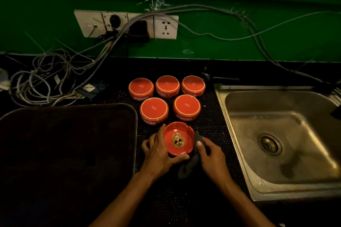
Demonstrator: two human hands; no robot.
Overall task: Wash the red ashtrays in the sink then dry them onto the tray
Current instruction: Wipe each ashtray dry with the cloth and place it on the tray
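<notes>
The red ashtray [178,139] held over the near part of the mat has a glossy, smooth glazed look, with a gold and black emblem on its floor. The five upturned ashtrays [167,97] toward the mat's far edge share that shiny red finish, with pale rim bands and printed lettering. A dark matt cloth [191,160], soft and creased, lies against the right hand [212,156]. The black mat [212,114] looks rubbery, its surface a fine rough grid. The sink [276,134] at the counter's right edge is brushed metal, dull-shining and water-stained. The tray [64,143] at the left edge is dark and matt.
</notes>
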